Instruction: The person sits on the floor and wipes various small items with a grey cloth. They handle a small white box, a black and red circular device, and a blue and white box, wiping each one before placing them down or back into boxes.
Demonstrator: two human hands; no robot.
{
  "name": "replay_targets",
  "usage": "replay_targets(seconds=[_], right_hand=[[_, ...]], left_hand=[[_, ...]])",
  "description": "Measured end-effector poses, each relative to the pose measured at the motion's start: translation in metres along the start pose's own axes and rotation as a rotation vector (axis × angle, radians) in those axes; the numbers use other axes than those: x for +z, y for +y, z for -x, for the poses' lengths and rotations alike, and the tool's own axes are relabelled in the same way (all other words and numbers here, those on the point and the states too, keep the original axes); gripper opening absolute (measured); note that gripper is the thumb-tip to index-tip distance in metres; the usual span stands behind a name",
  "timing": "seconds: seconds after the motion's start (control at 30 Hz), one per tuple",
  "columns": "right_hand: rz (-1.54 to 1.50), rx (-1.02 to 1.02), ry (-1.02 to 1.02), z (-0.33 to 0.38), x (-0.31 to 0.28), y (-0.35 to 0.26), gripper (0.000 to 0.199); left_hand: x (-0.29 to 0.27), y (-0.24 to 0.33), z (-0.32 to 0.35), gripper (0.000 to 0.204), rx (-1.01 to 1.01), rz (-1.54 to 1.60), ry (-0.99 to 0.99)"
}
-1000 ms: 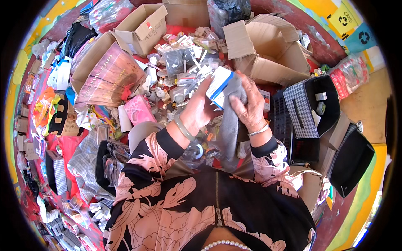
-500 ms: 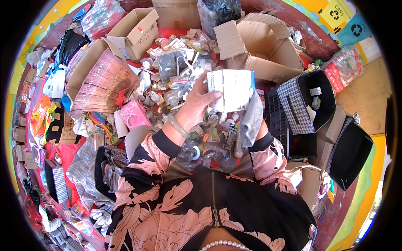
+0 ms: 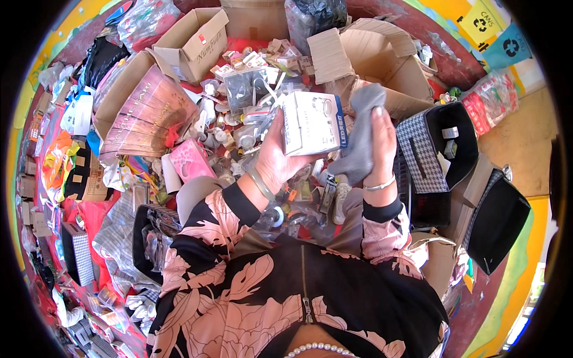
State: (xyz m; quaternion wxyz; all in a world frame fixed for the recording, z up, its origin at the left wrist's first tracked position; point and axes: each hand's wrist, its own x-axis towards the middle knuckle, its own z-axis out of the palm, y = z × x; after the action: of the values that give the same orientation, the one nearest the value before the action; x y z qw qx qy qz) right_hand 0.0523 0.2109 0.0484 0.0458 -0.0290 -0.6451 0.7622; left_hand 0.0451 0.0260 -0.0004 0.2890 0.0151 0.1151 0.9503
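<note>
My left hand is closed round the lower left side of a small white carton with blue edges, held up in front of me. To its right, my right hand holds a limp grey cloth, which hangs over the palm side and close to the carton's right face. The cloth may be a sock or a rag; its kind cannot be made out. Below both hands lies a heap of small packages, plastic jars and clear wrappers, with a clear plastic box in the pile beyond.
Open cardboard boxes stand at the far left and far right. A pink printed box is on the left. Black houndstooth bins stand on the right, and another dark bin sits near my left elbow.
The carton has turned and come slightly lower and left, showing its blue edge. My right hand has risen and moved away from the carton, lifting the grey cloth into fuller view.
</note>
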Motion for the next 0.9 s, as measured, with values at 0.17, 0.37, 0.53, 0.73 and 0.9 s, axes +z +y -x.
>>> replay_targets(seconds=[0.17, 0.37, 0.53, 0.73, 0.9], right_hand=[[0.97, -0.739, -0.332, -0.005, 0.018, 0.013, 0.045], [0.525, -0.552, -0.091, 0.005, 0.025, 0.021, 0.04], [0.609, -0.422, -0.089, -0.001, 0.018, 0.013, 0.037], [0.741, -0.886, -0.098, 0.003, 0.026, 0.02, 0.036], [-0.207, 0.021, 0.053, -0.029, -0.023, 0.028, 0.03]], left_hand=[[-0.001, -0.01, 0.0, 0.06, 0.015, -0.194, 0.127], [-0.003, -0.006, -0.003, 0.061, 0.041, -0.247, 0.066], [-0.003, -0.001, -0.004, 0.06, 0.047, -0.206, 0.042], [-0.008, 0.002, -0.002, 0.065, 0.097, -0.172, 0.017], [-0.006, 0.011, 0.002, 0.074, 0.096, -0.074, -0.148]])
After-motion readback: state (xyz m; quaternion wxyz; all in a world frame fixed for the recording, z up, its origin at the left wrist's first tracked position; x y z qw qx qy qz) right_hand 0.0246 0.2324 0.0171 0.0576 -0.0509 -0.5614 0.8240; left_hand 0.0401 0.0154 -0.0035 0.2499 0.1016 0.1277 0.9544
